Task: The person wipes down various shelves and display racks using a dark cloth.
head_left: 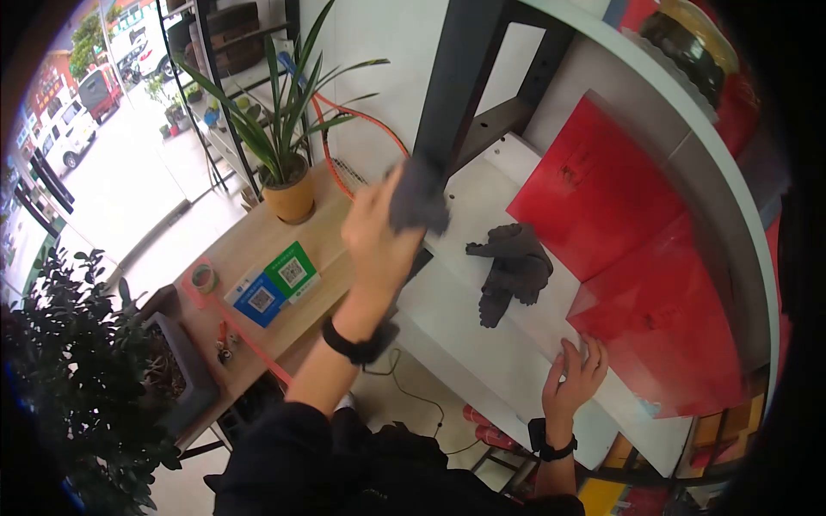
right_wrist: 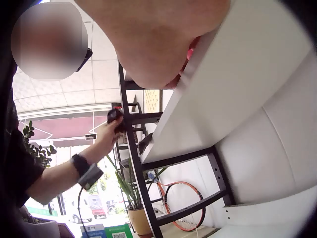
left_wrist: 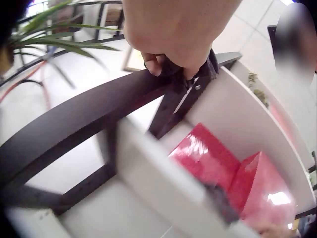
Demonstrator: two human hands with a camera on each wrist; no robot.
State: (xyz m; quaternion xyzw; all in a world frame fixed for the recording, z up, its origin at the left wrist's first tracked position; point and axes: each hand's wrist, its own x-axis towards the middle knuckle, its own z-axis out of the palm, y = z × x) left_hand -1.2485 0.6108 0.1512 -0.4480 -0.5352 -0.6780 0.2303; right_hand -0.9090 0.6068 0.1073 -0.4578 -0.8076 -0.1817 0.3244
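Note:
My left hand (head_left: 379, 232) grips a bunched dark grey cloth (head_left: 420, 199) against the black metal frame (head_left: 458, 95) of a shelf unit. From the left wrist view, the fingers curl over the frame's bar with the dark cloth (left_wrist: 171, 68) under them. My right hand (head_left: 578, 377) is at the front edge of the white shelf board (head_left: 447, 297), its fingers loosely bent and nothing held. Between the hands, a crumpled pair of dark grey gloves (head_left: 519, 265) lies on that board. Behind it are red glossy sheets (head_left: 594, 185).
To the left stands a wooden table (head_left: 331, 228) with a potted plant (head_left: 291, 196), a racket (head_left: 327, 142), QR code cards (head_left: 274, 282) and a roll of tape (head_left: 203, 277). A leafy bush (head_left: 77, 378) fills the near left. On the floor runs a cable (head_left: 440, 413).

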